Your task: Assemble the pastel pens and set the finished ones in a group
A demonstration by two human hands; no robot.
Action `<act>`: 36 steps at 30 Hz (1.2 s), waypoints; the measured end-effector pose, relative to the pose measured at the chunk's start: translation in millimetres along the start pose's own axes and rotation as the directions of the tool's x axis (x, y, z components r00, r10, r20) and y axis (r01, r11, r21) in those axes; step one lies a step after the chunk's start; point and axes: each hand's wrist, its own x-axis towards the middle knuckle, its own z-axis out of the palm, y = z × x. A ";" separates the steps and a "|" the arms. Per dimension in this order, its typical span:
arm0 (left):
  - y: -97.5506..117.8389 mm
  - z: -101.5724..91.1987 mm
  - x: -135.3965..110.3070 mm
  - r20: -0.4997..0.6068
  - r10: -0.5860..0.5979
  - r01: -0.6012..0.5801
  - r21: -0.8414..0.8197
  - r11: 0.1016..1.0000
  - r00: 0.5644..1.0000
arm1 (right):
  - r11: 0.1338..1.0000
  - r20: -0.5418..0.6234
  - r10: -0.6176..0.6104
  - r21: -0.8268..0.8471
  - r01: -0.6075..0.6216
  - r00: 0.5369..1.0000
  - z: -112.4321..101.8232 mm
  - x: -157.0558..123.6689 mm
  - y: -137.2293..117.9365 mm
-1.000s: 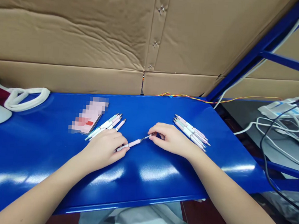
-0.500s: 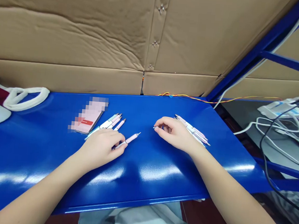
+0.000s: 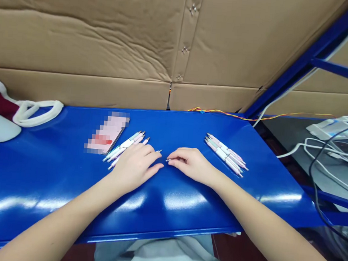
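Note:
My left hand (image 3: 136, 165) lies on the blue table (image 3: 52, 177) with its fingers over a pink pen whose tip (image 3: 159, 151) pokes out past them. It rests beside a pile of pastel pens (image 3: 124, 146) to its upper left. My right hand (image 3: 189, 163) is curled, pinching a small thin metal piece (image 3: 168, 160) at its fingertips, close to the pen tip. A second pile of pens (image 3: 226, 154) lies to the right of my right hand.
A pink blurred notepad (image 3: 107, 133) lies left of the pens. A white bag with rope handles (image 3: 9, 117) sits at the far left. Cardboard (image 3: 108, 41) walls the back. Cables and a power strip (image 3: 327, 138) fill the right-hand shelf.
The thin piece came out of the pen's tip. My right hand carried it right, then back toward the pen. My left hand drew the pen toward the left pile and now covers it.

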 end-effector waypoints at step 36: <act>-17.5 -12.8 -8.0 0.213 -0.129 0.135 -0.016 0.991 0.969 | 0.849 0.120 -0.099 -0.508 0.147 0.988 13.7 -6.2 -18.1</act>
